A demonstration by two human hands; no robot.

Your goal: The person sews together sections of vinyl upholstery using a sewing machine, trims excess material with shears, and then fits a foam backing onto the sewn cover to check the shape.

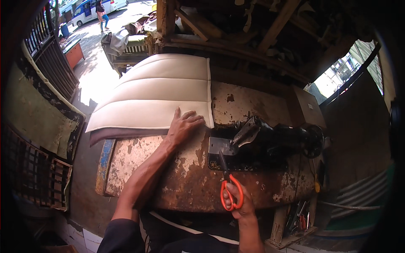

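Note:
A cream padded panel [154,90] with stitched rows and a piped edge lies over the far left of the worn table. Dark backing fabric [122,133] shows below its near edge. My left hand [184,124] rests on the panel's near right corner, fingers apart and gripping nothing. In my right hand [241,201] is a pair of scissors [237,187] with orange handles; my fingers pass through the loops. The dark blades point away from me, over the metal plate [221,146] of a black sewing machine [274,141]. Whether the blades touch the plate is hard to tell.
The worn, peeling table [185,185] spans the middle. Dark wooden shelving [236,46] stands behind it. More tools [301,217] sit in a wooden holder below right. At far left are a dark metal gate [48,55] and a wooden grate [40,177]; a person [101,14] is outside.

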